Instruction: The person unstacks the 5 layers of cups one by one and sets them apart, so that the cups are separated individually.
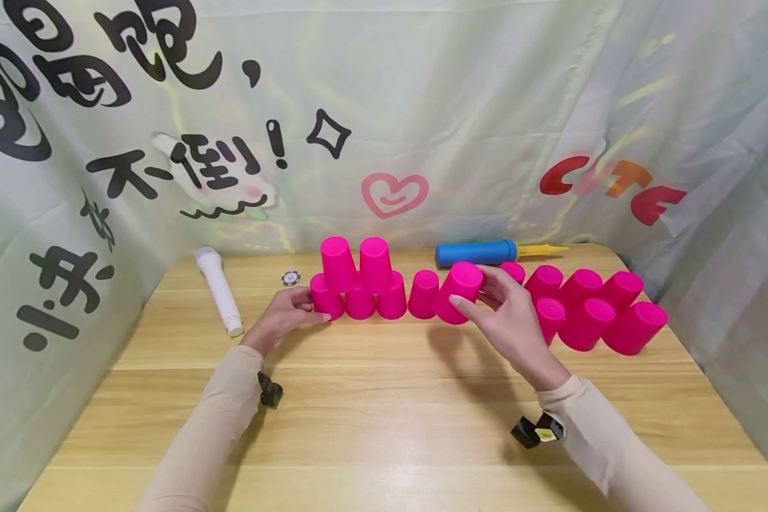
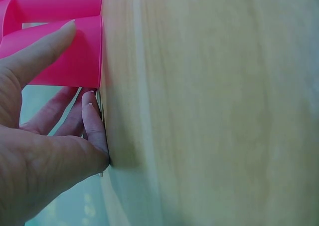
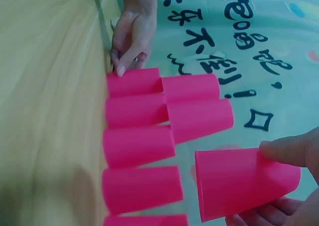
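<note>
Pinch grip on a tapered cup. My right hand (image 1: 512, 321) is closed to the width of one pink cup (image 1: 458, 293), thumb on one flank and fingers on the opposite one. The held cup is inverted, wide rim downward and, as the right wrist view shows, raised off the table (image 1: 371, 405); it is to the right of a two-level stack (image 1: 360, 299) of like cups and apart from it, near a single standing cup (image 1: 424, 295). My left hand (image 1: 284, 314) is loosely bent: its thumb lies against the front of the leftmost lower cup (image 1: 326, 299), its fingers at that cup's outer side, without clasping it. How hard they press, I cannot tell.

Handling properties (judged): the cup appears to be thin-walled plastic, very light and moderately stiff, likely to spring back from a mild pinch but to go oval under a hard one. Its smooth wall may slide under dry fingertips, and since it narrows upward, a firm squeeze tends to work my fingers toward the closed end. Opposed contact about mid-height, rim left free, suits it best. Breakage seems unlikely; the frailer thing is the stack, light enough to topple at a brush.
</note>
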`<state>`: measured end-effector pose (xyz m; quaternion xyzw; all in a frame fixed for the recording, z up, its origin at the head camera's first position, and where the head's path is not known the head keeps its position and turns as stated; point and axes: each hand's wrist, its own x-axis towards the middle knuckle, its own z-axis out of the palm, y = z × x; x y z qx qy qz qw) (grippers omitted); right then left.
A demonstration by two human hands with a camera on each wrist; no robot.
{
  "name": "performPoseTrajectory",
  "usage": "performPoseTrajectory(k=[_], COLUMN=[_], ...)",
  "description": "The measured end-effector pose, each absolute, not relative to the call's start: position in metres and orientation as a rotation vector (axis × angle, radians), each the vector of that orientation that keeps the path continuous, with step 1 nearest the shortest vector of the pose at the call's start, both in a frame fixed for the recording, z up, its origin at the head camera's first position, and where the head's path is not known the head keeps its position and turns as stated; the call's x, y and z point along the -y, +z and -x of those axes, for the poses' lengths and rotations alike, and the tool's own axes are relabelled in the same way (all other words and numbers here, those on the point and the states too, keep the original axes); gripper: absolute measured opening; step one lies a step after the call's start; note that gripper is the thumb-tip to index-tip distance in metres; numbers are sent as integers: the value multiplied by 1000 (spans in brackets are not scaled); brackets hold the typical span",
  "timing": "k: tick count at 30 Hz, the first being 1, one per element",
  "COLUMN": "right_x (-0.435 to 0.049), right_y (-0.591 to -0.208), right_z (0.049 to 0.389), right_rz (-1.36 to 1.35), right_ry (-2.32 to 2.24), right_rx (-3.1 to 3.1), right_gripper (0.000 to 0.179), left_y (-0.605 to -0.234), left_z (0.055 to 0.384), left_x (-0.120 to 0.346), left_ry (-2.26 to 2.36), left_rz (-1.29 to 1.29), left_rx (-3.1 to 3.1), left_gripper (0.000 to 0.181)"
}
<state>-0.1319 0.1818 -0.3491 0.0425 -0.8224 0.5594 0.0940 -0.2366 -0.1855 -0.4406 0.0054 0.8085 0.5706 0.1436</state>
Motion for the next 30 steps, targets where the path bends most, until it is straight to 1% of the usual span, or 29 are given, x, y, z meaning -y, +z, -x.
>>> performPoseTrajectory(k=[8, 13, 17, 22, 30], right_x=[-205, -218, -227, -234, -238], right_y=[-364, -373, -382, -395, -401], right_z=[119, 113, 112, 112, 114], right_rz=[-35, 57, 99, 135, 151], right_ry=[1591, 1548, 1550, 1535, 1551], right_rx=[2473, 2536, 2571, 2585, 2589], right_gripper=[63, 70, 73, 72, 73], left_y=[-441, -441, -440, -440, -441], left_z=[235, 236, 235, 234, 236], left_x=[187, 187, 187, 187, 186], left_ry=[1662, 1666, 1671, 1673, 1676], left_rz=[-24, -27, -26, -29, -41], left_rx=[-2337, -2332, -2329, -2332, -2330], left_gripper=[60, 60, 59, 59, 59])
